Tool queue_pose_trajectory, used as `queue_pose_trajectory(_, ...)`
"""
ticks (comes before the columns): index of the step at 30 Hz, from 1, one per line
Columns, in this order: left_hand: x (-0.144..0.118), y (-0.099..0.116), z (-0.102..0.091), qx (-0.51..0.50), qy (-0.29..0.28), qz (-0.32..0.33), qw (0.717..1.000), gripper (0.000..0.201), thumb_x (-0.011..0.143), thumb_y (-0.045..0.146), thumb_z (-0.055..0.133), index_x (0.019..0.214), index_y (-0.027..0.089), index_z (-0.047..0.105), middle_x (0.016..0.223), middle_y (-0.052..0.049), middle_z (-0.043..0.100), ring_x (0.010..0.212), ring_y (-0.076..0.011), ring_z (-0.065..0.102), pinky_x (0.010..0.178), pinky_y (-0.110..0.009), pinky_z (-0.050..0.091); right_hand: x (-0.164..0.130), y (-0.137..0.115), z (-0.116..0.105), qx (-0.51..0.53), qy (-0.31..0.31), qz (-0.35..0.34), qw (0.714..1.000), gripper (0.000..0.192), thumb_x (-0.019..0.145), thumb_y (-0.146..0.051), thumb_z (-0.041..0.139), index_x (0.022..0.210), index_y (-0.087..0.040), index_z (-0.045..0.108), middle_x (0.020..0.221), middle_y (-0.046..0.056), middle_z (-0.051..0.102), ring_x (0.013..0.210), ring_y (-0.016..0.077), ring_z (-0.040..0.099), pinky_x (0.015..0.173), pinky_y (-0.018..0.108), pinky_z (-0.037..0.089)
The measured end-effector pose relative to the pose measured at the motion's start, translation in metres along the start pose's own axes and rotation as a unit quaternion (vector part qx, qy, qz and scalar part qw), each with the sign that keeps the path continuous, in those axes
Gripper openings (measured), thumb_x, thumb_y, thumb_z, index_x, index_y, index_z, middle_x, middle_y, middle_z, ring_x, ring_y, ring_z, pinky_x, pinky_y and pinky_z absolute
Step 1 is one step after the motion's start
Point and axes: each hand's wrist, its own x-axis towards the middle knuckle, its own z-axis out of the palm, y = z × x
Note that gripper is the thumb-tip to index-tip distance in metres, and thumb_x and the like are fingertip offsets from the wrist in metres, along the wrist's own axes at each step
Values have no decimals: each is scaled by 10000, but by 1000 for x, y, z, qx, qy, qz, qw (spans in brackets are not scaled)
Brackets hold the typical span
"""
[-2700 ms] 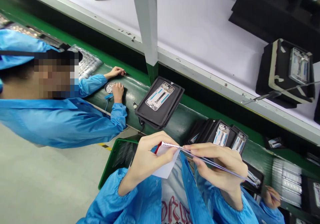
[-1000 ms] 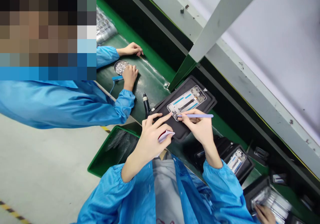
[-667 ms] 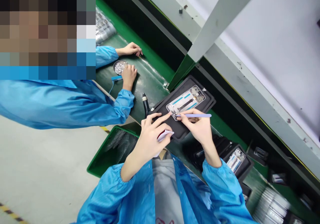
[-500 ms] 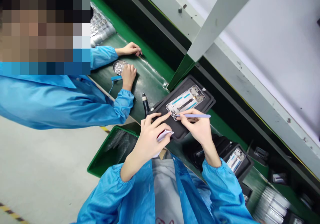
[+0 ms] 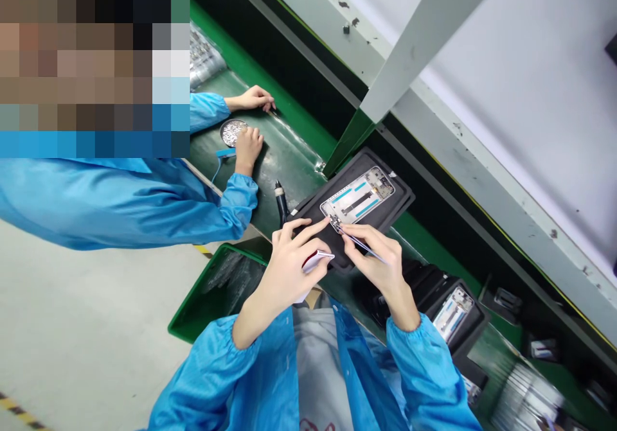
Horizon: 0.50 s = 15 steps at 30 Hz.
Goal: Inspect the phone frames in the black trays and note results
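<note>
A black tray (image 5: 393, 190) lies on the green belt and carries a phone frame (image 5: 357, 198) with blue strips. My left hand (image 5: 289, 270) holds a small white strip of parts with a red edge (image 5: 315, 261), and its forefinger touches the near corner of the phone frame. My right hand (image 5: 378, 261) grips thin tweezers (image 5: 360, 245), whose tip rests at that same corner, next to the left forefinger.
A co-worker in a blue coat (image 5: 120, 200) sits at the left, hands by a round dish of small parts (image 5: 232, 131). A green bin (image 5: 216, 290) stands below the belt. More trays with phone frames (image 5: 453, 312) lie to the right. A grey shelf post (image 5: 409, 45) rises behind.
From earlier, both hands went from my chest to the tray. In the last half second the tweezers swung from lying flat to the right to pointing down toward my right palm.
</note>
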Motion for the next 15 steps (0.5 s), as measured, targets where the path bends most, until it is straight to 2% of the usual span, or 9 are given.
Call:
queue_pose_trajectory(8,2,-1,1,-25,22,5,999,150,1009,175,713,915,268,785,1486,-62,814,1354,-398,660,1019,-564,498,1,0,5,34,26,39,998,221,1018,-105,772,1134,-268,866,1074,40,913,964,219,896,886,302,738)
queue_pose_trajectory(11,-3,5,-9,-87,57,-12,995,133,1027,192,713,969,281,793,1337,-50,876,1285,-350,726,1048,-535,516,-4,-11,-1,88,85,107,987,173,1041,-185,802,1169,-287,859,1155,55,898,996,238,900,864,333,752)
queue_pose_trajectory(15,-11,13,-24,-206,79,-71,973,133,1052,200,686,1048,287,788,1117,-14,903,1062,-241,816,980,-411,602,-20,-29,-14,192,169,220,942,140,1076,-334,803,1206,-287,827,1012,29,884,718,198,876,638,292,731)
